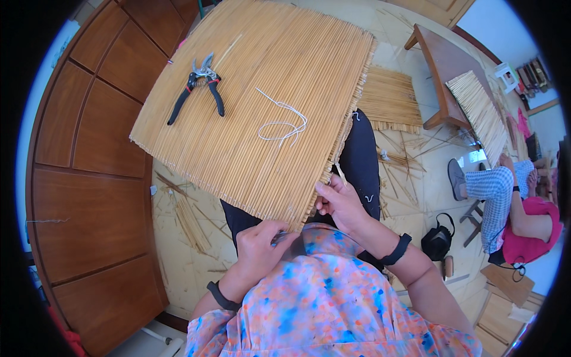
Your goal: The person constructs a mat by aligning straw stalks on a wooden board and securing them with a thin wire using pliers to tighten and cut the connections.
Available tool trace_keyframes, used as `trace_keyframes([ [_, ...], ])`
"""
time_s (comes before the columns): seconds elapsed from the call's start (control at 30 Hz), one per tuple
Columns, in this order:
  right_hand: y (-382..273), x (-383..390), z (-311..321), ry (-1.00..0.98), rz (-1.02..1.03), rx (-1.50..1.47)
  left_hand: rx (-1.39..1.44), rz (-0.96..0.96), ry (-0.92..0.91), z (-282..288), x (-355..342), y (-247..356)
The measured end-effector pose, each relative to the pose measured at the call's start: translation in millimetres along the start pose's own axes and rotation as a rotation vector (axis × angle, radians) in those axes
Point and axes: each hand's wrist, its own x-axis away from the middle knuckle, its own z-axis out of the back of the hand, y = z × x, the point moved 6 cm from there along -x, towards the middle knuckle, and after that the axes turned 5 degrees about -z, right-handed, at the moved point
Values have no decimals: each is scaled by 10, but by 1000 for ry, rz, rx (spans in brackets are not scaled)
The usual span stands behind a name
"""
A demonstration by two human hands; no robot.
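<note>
Bamboo mat [262, 107], two hands' fingers [324, 196] gripping

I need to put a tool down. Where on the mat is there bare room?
The mat is bare between the pruning shears and the white string, and along its far right. The near edge is crowded by the left hand and right hand.

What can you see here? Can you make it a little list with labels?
Left hand: grips the near edge of the stick mat
Right hand: pinches the mat's near corner
Mat: rests on the person's lap, tilted away
On mat: black-handled pruning shears, loose white string
Floor: scattered loose sticks
Right side: another person sitting
</note>
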Motion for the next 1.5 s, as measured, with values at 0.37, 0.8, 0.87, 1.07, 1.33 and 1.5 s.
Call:
trace_keyframes([
  [0.37, 18, -7, 117, -39, -38, 91, 2, -12, 16, 9, 6, -3],
  [0.8, -63, 186, 418, 73, 27, 383, -6, -7, -10, 29, 5, 17],
  [0.87, -97, 190, 418, 76, 38, 367, -8, -6, -14, 31, 2, 12],
  [1.07, -97, 175, 230, 2, 28, 194, -28, 16, -61, 175, 45, 43],
  [1.33, -215, 256, 306, 200, 235, 398, -235, 19, 98, 624, 56, -18],
  [1.5, -394, 409, 377, 463, 588, 457, -479, -313, -18, 409, 3, 108],
])
